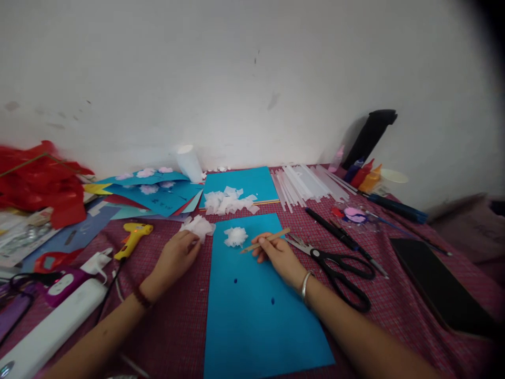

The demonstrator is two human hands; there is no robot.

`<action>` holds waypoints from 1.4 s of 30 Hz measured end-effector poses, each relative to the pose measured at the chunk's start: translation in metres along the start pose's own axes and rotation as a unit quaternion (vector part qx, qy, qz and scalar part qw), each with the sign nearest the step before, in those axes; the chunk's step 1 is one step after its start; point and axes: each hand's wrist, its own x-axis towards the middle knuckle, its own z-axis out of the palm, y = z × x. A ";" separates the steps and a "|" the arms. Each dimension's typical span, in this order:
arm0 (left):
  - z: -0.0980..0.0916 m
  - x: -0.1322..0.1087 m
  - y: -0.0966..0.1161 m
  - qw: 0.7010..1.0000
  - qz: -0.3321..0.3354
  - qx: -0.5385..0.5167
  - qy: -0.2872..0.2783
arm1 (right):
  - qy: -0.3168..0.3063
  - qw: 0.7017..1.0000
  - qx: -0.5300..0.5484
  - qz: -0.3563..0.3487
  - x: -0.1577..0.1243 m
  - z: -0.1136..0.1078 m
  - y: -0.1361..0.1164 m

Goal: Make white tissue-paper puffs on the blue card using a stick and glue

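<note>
My right hand is closed around a thin wooden stick, its tip pointing left over a blue sheet of paper. Just beyond that tip, a ruffled white tissue puff sits on the sheet. Two small dark blue spots mark the paper lower down. Beside the sheet's left edge, my left hand has its fingers curled together on a small heap of white tissue paper; the fingertips are partly hidden.
Black-handled scissors lie right of the sheet, near pens. Cut tissue pieces rest on more blue paper behind. Glue sticks and paint bottles stand back right. A yellow glue gun and a power strip are left.
</note>
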 end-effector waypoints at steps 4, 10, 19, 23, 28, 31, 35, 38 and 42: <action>0.007 0.012 0.007 0.994 -0.103 -0.008 -0.025 | 0.005 1.000 -0.017 0.000 -0.001 0.000 0.001; 0.009 0.020 0.005 0.984 -0.163 -0.065 0.006 | -0.002 0.999 -0.035 0.005 -0.002 -0.001 0.001; 0.003 0.014 -0.010 0.971 -0.187 -0.148 -0.008 | -0.007 0.999 -0.037 0.003 -0.004 -0.001 -0.002; 0.000 0.011 -0.017 0.955 -0.214 -0.206 -0.021 | -0.008 0.999 -0.045 0.005 -0.005 -0.001 -0.004; -0.002 0.008 -0.018 0.939 -0.239 -0.247 -0.013 | -0.009 0.998 -0.055 -0.002 -0.005 -0.001 -0.003; -0.017 0.010 -0.010 0.936 -0.238 -0.257 0.015 | 0.000 0.998 -0.056 -0.009 -0.004 -0.001 -0.002; -0.047 0.022 0.002 0.943 -0.211 -0.246 0.068 | 0.024 0.996 -0.069 -0.043 -0.001 -0.003 -0.005; -0.052 0.037 0.013 0.939 -0.165 -0.294 0.064 | 0.028 0.994 -0.087 -0.065 0.000 -0.003 -0.005; -0.031 0.058 0.031 0.924 -0.111 -0.366 0.011 | 0.012 0.990 -0.121 -0.074 0.001 0.000 0.000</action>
